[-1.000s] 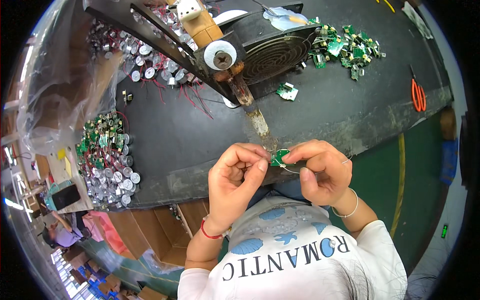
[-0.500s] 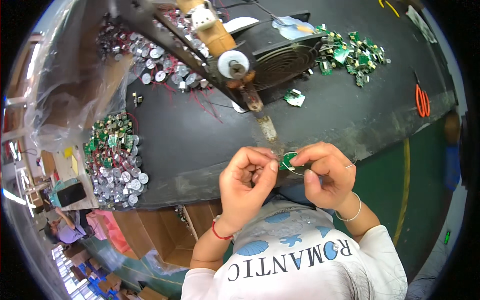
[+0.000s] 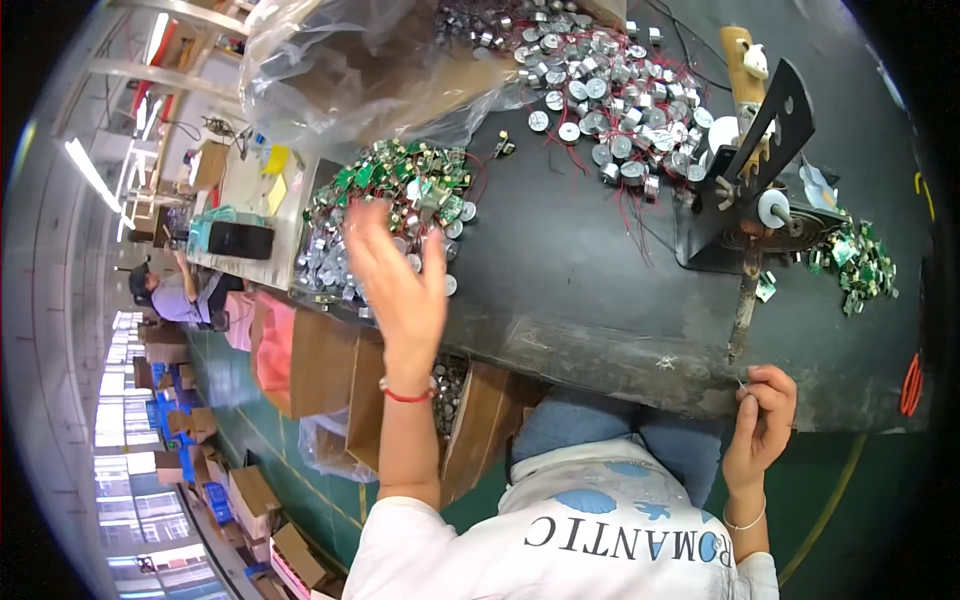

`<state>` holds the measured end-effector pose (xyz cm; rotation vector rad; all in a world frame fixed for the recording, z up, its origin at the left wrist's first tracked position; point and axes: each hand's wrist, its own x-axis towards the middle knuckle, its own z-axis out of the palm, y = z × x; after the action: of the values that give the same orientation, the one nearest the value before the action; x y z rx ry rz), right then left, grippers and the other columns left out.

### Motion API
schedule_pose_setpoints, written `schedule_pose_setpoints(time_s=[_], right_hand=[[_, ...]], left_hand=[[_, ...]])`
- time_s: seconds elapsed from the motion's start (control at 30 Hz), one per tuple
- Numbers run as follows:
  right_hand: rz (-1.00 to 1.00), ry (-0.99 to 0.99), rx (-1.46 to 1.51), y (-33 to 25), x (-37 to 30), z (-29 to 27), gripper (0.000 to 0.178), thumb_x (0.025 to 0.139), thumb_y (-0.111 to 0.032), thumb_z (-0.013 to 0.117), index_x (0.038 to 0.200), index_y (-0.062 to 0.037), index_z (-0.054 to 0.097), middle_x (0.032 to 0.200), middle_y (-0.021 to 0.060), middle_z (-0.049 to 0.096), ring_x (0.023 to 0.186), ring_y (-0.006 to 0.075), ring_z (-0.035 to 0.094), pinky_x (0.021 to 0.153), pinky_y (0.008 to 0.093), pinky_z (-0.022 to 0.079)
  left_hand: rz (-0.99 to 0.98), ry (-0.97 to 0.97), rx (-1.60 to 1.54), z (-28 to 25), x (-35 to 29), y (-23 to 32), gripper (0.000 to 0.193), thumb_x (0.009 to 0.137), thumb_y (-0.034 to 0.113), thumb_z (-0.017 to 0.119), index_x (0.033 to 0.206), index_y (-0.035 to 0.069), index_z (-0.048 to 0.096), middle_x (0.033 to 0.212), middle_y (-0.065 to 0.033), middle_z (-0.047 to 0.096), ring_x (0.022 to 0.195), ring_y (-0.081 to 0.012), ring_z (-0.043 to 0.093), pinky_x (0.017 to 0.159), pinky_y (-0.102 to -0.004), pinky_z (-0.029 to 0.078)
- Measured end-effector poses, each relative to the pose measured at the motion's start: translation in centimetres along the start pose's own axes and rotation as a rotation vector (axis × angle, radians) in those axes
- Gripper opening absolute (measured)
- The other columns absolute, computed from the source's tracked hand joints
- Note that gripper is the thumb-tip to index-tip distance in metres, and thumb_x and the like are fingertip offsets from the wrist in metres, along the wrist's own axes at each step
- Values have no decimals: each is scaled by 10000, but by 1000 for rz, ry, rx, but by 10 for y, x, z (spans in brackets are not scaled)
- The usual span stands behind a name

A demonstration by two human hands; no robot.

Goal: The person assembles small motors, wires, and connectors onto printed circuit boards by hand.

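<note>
"Hovering with spread fingers, is the left hand gripping any of those green circuit boards?"

"Nothing is showing in its grasp, though blur is obscuring the fingertips. The boards are lying heaped on the tabletop just beyond those fingertips, spreading to either side, while silver discs are crowding beside the fingers."

"How are the boards likely to be behaving in the grasp?"

"Each one is probably feeling light and stiff, with fragile soldered parts, so pinching opposite bare edges is looking safest."

"And the right hand?"

"Its thumb and forefinger are pinching a thin strand, too small to identify. The soldering iron is pointing toward them, its tip sitting just beyond the fingertips."
</note>
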<state>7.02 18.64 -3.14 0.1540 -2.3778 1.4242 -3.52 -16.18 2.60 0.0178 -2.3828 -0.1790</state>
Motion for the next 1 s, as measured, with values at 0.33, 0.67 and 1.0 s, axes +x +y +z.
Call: schedule_pose_setpoints(time_s=[0.33,0.67,1.0], right_hand=[[71,-64,257,-8,-4,11,95,868,-68,486,823,7,523,949,169,571,826,212,530,751,305,435],[28,-64,299,7,-19,6,67,859,-36,519,815,-7,477,1022,165,520,756,144,509,682,262,449],[62,-284,292,-14,-11,10,227,757,26,669,754,-37,451,700,104,638,536,134,542,504,240,419]], left_hand=[[323,-106,-212,114,56,29,259,788,-1,484,1035,-19,562,1036,-166,614,999,-340,561,862,-425,455],[251,-408,-263,44,-20,80,267,726,202,711,855,68,519,786,-96,576,745,-279,561,693,-399,410],[-252,-1042,-1322,-21,-77,107,238,772,125,722,877,31,530,720,-13,520,636,-77,478,580,-233,421]])
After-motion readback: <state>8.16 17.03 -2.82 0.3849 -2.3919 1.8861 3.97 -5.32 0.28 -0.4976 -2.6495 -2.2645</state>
